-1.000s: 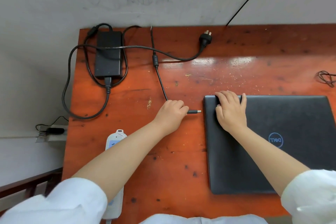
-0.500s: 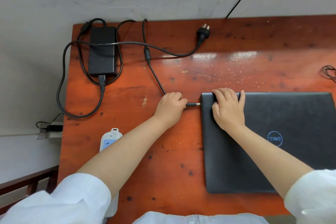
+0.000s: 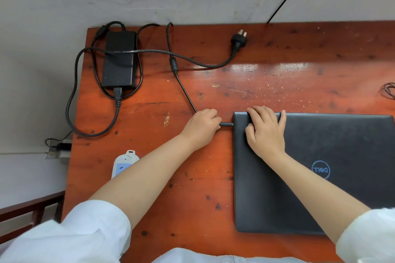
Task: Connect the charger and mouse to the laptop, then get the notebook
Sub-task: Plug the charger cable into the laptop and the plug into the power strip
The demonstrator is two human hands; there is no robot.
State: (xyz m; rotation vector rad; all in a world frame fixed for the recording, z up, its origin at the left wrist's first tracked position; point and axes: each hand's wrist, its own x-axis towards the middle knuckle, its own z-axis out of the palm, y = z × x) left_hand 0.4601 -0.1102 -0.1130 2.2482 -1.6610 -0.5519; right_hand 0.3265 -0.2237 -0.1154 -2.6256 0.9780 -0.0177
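Head view: left hand, its grip closed on the charger plug, tip touching the closed laptop's left edge (near the tabletop's middle). Right hand rests flat, fingers spread, holding nothing, on the laptop's far-left corner.

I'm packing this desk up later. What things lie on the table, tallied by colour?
Black: 3, the laptop, the charger brick with its cables, a cable bundle at the right edge
White: 1, the power strip
Total: 4

Charger plug at the laptop's edge

The left hand holds the charger plug against the closed laptop; the right hand presses its lid.
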